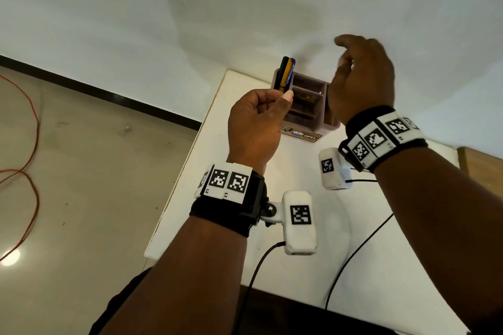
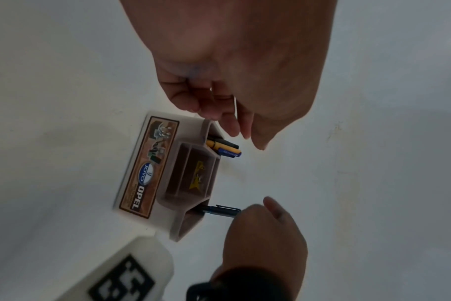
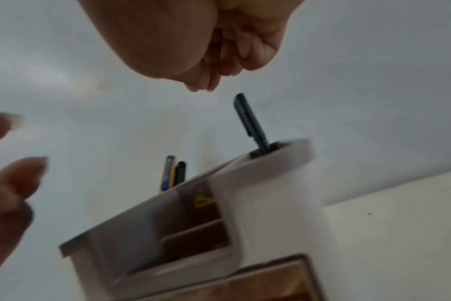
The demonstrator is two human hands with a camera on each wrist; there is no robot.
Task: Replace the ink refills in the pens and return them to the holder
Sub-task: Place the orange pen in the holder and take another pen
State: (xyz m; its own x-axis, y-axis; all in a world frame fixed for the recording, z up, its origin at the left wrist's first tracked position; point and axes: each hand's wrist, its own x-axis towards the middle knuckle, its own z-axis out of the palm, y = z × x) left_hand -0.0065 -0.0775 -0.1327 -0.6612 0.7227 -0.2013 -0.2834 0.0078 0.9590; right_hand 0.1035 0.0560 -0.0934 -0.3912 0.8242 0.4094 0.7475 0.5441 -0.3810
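Observation:
A pinkish pen holder (image 1: pixel 304 124) (image 2: pixel 178 226) (image 3: pixel 270 193) stands at the table's far corner against the wall. A black, a yellow and a blue pen (image 1: pixel 285 73) (image 2: pixel 224 149) (image 3: pixel 171 173) stand in its left compartment. A dark blue pen (image 2: pixel 220 209) (image 3: pixel 250 122) stands in the right compartment, hidden in the head view. My right hand (image 1: pixel 344 60) (image 3: pixel 201 87) hovers just above that pen, apart from it, fingers loosely curled and holding nothing. My left hand (image 1: pixel 280 100) (image 2: pixel 232 122) hangs in front of the left compartment, fingers curled and thumb against the index finger. I see nothing in it.
A brown JOYO OPEL label (image 1: pixel 302 134) (image 2: pixel 147 169) lies in front of the holder. The white table (image 1: pixel 353 226) ends at a left edge above a grey floor with a red cable (image 1: pixel 30 144). A wooden surface (image 1: pixel 481 166) adjoins at the right. Black camera cables trail toward me.

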